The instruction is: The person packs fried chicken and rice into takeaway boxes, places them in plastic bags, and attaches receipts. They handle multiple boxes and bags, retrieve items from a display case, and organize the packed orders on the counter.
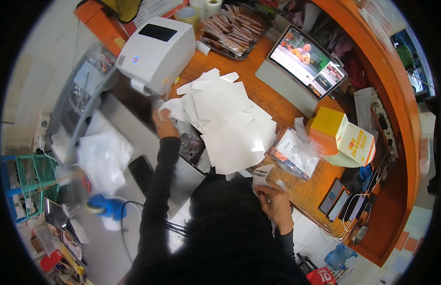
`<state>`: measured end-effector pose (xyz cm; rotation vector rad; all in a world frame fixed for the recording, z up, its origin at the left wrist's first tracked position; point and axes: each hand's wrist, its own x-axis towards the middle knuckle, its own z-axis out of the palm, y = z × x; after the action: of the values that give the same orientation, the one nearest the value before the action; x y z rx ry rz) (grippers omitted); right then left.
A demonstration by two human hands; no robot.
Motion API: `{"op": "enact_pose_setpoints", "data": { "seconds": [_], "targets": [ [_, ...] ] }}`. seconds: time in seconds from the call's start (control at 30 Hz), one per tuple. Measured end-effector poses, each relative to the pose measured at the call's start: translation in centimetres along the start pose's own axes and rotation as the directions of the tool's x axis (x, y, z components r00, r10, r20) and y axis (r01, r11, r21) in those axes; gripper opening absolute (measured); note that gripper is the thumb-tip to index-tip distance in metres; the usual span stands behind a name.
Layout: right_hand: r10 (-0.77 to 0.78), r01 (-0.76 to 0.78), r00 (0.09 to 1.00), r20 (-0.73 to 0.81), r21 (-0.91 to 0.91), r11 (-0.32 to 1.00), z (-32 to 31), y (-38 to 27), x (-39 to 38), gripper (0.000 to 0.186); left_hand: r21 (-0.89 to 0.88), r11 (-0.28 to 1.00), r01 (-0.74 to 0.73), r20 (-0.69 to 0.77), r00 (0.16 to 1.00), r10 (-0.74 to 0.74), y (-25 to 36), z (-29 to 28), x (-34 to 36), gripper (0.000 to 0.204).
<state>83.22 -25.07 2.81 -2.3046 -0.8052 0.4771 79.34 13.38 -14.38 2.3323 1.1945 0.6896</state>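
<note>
Pinched between thumb and fingers, my right hand (pixel 276 205) holds a slip (pixel 261 175) upright-looking beside the pile (pixel 230 121)'s near right corner. Well apart, my left hand (pixel 166 124), arm stretched forward, reaches the pile's left edge; blur hides whether it grips anything.

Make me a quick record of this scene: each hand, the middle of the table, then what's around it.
Left hand: at the left edge of the white sheets; grip unclear
Right hand: holding a printed white slip
Table middle: the white sheets, loosely overlapping on orange-brown wood
Upper left: white boxy machine
Upper right: lit tablet
Right: clear plastic bag, yellow-and-white cartons
</note>
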Motion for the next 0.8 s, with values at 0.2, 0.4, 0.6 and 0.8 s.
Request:
{"op": "enact_pose_setpoints", "data": {
  "seconds": [0.2, 0.4, 0.6, 0.8],
  "targets": [
    [0.041, -0.04, 0.999, 0.011, -0.079, 0.996, 0.2, 0.8, -0.7, 0.019, 0.319, 0.912, 0.257, 0.21, 0.92, -0.332, -4.2, 5.7, 2.0, 0.054],
    [0.117, -0.118, 0.993, -0.015, -0.118, 0.986, -0.4, 2.1, -1.7, 0.018, 0.576, 0.804, 0.146, 0.356, 0.841, -0.407, -9.9, 10.9, 6.3, 0.085],
    [0.235, -0.242, 0.969, -0.07, -0.106, 0.965, -0.7, 2.2, -3.5, 0.017, 0.226, 0.968, 0.107, 0.4, 0.896, -0.192, -20.3, 18.9, 7.2, 0.085],
    [0.283, -0.282, 0.959, -0.003, -0.111, 0.953, -0.6, 2.1, -4.8, 0.018, 0.036, 0.978, 0.205, 0.179, 0.962, -0.208, -21.3, 23.3, 4.1, 0.082]
  ]
}}
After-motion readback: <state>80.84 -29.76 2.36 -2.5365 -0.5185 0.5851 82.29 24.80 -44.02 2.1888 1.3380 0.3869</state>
